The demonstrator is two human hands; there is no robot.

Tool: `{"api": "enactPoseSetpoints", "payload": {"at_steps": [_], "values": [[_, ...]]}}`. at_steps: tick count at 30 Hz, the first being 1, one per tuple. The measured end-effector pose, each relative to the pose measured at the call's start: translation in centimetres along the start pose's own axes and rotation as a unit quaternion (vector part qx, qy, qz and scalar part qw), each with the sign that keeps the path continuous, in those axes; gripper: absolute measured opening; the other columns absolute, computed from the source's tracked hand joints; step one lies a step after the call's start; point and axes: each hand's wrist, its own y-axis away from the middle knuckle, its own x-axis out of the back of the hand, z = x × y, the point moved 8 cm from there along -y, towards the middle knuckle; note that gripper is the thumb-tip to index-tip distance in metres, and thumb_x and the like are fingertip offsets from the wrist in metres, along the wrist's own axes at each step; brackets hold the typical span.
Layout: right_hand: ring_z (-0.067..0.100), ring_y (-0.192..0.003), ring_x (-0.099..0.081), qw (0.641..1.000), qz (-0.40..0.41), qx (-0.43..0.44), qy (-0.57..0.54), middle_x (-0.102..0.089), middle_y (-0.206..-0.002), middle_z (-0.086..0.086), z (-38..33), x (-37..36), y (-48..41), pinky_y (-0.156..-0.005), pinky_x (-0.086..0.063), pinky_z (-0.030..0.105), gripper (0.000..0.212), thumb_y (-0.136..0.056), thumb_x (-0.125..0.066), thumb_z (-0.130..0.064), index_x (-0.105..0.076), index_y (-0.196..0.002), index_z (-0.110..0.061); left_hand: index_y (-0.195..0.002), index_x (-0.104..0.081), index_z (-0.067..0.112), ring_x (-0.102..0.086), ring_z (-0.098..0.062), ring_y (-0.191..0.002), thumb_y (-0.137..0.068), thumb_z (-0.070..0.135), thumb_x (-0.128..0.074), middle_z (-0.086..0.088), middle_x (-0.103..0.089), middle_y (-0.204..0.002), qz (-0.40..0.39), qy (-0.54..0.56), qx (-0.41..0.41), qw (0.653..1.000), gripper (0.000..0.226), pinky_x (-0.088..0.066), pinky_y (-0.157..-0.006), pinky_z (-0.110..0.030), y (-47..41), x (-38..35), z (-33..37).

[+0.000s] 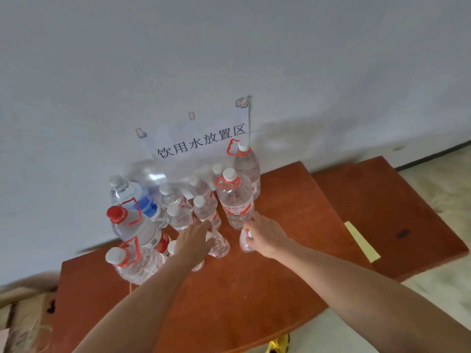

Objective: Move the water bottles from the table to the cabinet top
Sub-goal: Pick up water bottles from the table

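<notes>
Your right hand (265,236) has its fingers curled round a small water bottle (245,244), low over the cabinet top (280,200), just beside the tall red-labelled bottle (235,205). Set its base flat before letting go. Your left hand (195,238) lies against a second small bottle (219,247); whether it grips that one cannot be told.

Soft, even daylight, fairly bright; the wall (229,47) looks flat grey-blue. Faint shadows fall along its base at lower left. Small glints show on the bottles (235,200). Wide-angle bending skews the edges; fine detail is slightly blurred throughout.
</notes>
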Motion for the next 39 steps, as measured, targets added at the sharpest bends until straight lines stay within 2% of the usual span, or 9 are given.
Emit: {"api": "enactPoseSetpoints", "payload": {"at_steps": [7, 12, 14, 17, 21, 26, 30, 34, 39], "values": [[0.027, -0.093, -0.059, 0.998, 0.004, 0.057, -0.026, -0.054, -0.11, 0.008, -0.5, 0.2, -2.6, -0.07, -0.051, 0.035, 0.024, -0.089, -0.058, -0.017, -0.061, -0.112, -0.012, -0.121, -0.057, 0.018, -0.058, -0.025, -0.108, -0.088, 0.031, -0.064, -0.003, -0.055, -0.122, -0.011, 0.001, 0.025, 1.0, 0.037, -0.048, -0.084, -0.037, -2.5, -1.0, 0.0], [0.026, -0.102, -0.058, 0.999, -0.01, 0.034, -0.022, -0.054, -0.118, 0.007, -0.3, 0.7, -2.4, -0.079, -0.051, 0.036, 0.033, -0.089, -0.06, -0.009, -0.056, -0.121, -0.014, -0.129, -0.052, 0.02, -0.057, -0.022, -0.112, -0.085, 0.03, -0.067, -0.001, -0.056, -0.128, -0.044, -0.012, 0.004, 0.999, 0.047, -0.05, -0.09, -0.037, -2.5, -0.4, -0.1], [0.025, -0.101, -0.059, 0.999, -0.006, 0.019, -0.025, -0.055, -0.118, 0.006, -0.4, 1.2, -1.5, -0.078, -0.051, 0.035, 0.03, -0.089, -0.061, -0.012, -0.053, -0.118, -0.015, -0.133, -0.048, 0.021, -0.058, -0.021, -0.112, -0.086, 0.029, -0.065, -0.001, -0.055, -0.129, -0.041, -0.032, -0.017, 0.999, 0.05, -0.052, -0.089, -0.036, -1.9, 0.6, -0.1], [0.025, -0.104, -0.057, 1.0, 0.014, -0.015, -0.014, -0.054, -0.122, 0.006, -0.4, 1.9, 0.5, -0.082, -0.051, 0.036, 0.039, -0.091, -0.059, -0.02, -0.046, -0.128, -0.017, -0.135, -0.046, 0.02, -0.058, -0.022, -0.112, -0.091, 0.03, -0.059, -0.002, -0.051, -0.133, 0.002, -0.074, -0.07, 0.995, 0.047, -0.052, -0.088, -0.035, -0.9, 2.5, 0.9], [0.021, -0.106, -0.055, 0.992, 0.07, -0.089, 0.064, -0.054, -0.121, 0.004, -0.8, 2.3, 5.4, -0.082, -0.053, 0.033, 0.045, -0.092, -0.057, -0.027, -0.042, -0.135, -0.021, -0.133, -0.047, 0.019, -0.054, -0.023, -0.119, -0.095, 0.031, -0.051, -0.003, -0.049, -0.135, 0.038, -0.156, -0.205, 0.965, 0.04, -0.051, -0.09, -0.035, 2.0, 3.9, 4.2], [0.025, -0.116, -0.05, 0.959, 0.079, -0.235, 0.14, -0.051, -0.129, 0.007, -1.8, -0.2, 16.3, -0.091, -0.049, 0.038, 0.037, -0.095, -0.046, -0.022, -0.048, -0.131, -0.018, -0.129, -0.051, 0.016, -0.055, -0.027, -0.114, -0.095, 0.023, -0.048, -0.008, -0.051, -0.132, 0.018, -0.237, -0.406, 0.883, 0.035, -0.048, -0.092, -0.038, 8.9, 0.8, 8.3], [0.03, -0.105, -0.054, 0.921, 0.063, -0.338, 0.183, -0.056, -0.119, 0.01, -4.2, -2.3, 27.7, -0.082, -0.048, 0.042, 0.031, -0.087, -0.054, -0.024, -0.058, -0.117, -0.016, -0.122, -0.055, 0.016, -0.053, -0.026, -0.113, -0.092, 0.02, -0.046, -0.008, -0.051, -0.127, -0.011, -0.296, -0.51, 0.808, 0.031, -0.045, -0.093, -0.04, 16.1, -3.1, 11.7], [0.032, -0.093, -0.06, 0.85, 0.057, -0.487, 0.191, -0.063, -0.109, 0.013, -7.0, -5.0, 42.3, -0.071, -0.05, 0.041, 0.03, -0.069, -0.068, -0.023, -0.067, -0.099, -0.015, -0.122, -0.053, 0.017, -0.05, -0.029, -0.115, -0.089, 0.024, -0.052, -0.008, -0.049, -0.128, -0.023, -0.33, -0.626, 0.706, 0.034, -0.04, -0.092, -0.041, 26.3, -7.5, 17.5], [0.032, -0.092, -0.062, 0.763, 0.076, -0.616, 0.18, -0.066, -0.104, 0.008, -13.8, -9.1, 58.8, -0.071, -0.05, 0.04, 0.026, -0.062, -0.074, -0.023, -0.07, -0.087, -0.019, -0.117, -0.053, 0.017, -0.051, -0.028, -0.11, -0.089, 0.021, -0.045, -0.007, -0.051, -0.121, 0.021, -0.332, -0.74, 0.584, 0.029, -0.038, -0.088, -0.041, 41.2, -11.0, 23.1]]}}
